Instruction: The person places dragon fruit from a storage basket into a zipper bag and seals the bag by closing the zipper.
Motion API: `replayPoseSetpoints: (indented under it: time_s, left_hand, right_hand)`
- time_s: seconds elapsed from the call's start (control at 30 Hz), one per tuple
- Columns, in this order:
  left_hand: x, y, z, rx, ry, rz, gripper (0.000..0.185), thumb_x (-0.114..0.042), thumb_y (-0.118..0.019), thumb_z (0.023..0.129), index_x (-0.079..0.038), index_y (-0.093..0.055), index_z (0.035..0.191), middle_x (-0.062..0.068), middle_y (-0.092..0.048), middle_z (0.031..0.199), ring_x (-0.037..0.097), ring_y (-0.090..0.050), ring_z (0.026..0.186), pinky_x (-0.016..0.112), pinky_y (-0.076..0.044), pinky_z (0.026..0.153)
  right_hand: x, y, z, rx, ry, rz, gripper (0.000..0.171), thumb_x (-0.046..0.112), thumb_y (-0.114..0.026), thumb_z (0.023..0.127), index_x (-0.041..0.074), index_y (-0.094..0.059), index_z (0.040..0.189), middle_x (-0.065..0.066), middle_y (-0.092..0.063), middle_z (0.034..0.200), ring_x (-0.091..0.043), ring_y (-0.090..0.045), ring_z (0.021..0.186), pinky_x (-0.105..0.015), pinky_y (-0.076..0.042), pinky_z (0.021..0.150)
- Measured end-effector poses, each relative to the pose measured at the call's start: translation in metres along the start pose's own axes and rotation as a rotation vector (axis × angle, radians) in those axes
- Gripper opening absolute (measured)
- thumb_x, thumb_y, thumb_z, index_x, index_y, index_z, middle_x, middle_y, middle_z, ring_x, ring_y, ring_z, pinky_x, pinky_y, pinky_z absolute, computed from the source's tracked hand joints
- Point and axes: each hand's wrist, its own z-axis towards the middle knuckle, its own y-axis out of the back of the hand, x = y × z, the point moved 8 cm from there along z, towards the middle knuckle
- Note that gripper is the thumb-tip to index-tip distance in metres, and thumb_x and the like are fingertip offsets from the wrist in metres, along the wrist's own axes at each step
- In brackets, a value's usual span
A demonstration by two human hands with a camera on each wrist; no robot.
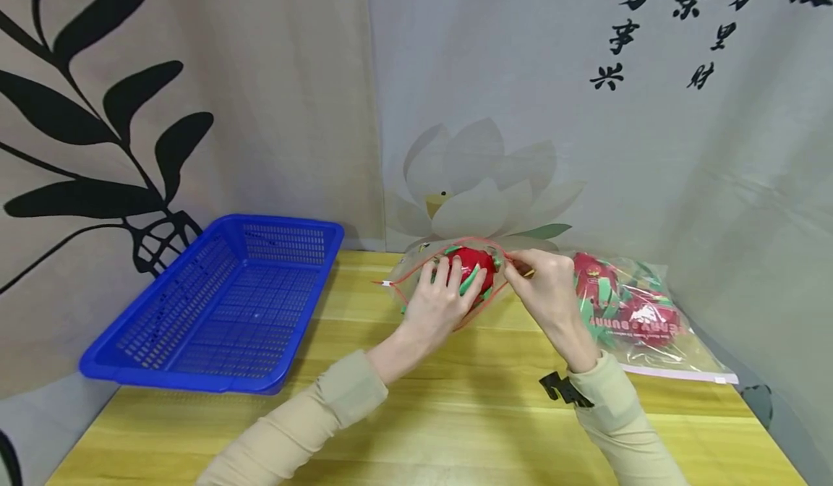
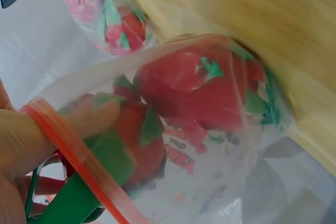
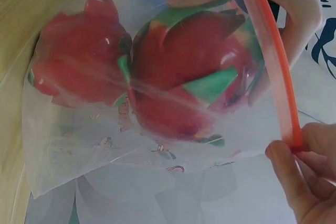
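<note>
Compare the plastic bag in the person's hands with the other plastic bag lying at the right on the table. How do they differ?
The held bag is lifted, with its orange zip edge open; the lying bag rests flat and untouched. The left hand grips fruit at the held bag's mouth, and the right hand pinches its rim. Both are clear and hold red-green dragon fruits.

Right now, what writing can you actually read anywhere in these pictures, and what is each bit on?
"UNNB" in white, seen mirrored: sealed bag at the table's right.
Black brush characters, "万", "亲", "事", "兴" readable: wall hanging; the rest are unclear.
Red print, too blurred to read: open bag in both hands.
</note>
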Motion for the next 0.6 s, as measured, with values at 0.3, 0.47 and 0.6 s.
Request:
replayPoseSetpoints:
  time_s: [0.3,0.47,0.6]
  left_hand:
    - [0.004,0.003,-0.005,0.074,-0.025,0.006,0.074,-0.042,-0.081,0.066,-0.030,-0.052,0.134,0.010,-0.064,0.119,0.024,-0.061,0.108,0.035,-0.048,0.088]
    - [0.010,0.009,-0.001,0.043,0.013,0.013,0.065,-0.037,-0.080,0.068,-0.030,-0.058,0.128,0.008,-0.068,0.113,0.023,-0.063,0.104,0.034,-0.048,0.087]
    - [0.009,0.009,0.003,-0.003,0.025,-0.017,0.063,-0.034,-0.082,0.067,-0.032,-0.059,0.125,0.007,-0.068,0.110,0.022,-0.063,0.100,0.033,-0.048,0.086]
  right_hand:
    - [-0.010,0.003,-0.004,-0.006,-0.055,-0.013,0.008,-0.007,-0.068,0.076,-0.006,-0.074,0.082,-0.016,-0.071,0.069,-0.023,-0.067,0.056,-0.034,-0.055,0.050]
    - [-0.010,0.000,-0.004,0.024,-0.055,0.017,0.009,-0.007,-0.068,0.077,-0.004,-0.074,0.082,-0.014,-0.072,0.069,-0.020,-0.067,0.058,-0.032,-0.056,0.051]
    - [-0.007,0.000,-0.003,0.034,-0.024,0.027,0.008,-0.006,-0.068,0.077,-0.003,-0.074,0.082,-0.014,-0.072,0.071,-0.020,-0.068,0.059,-0.031,-0.057,0.052]
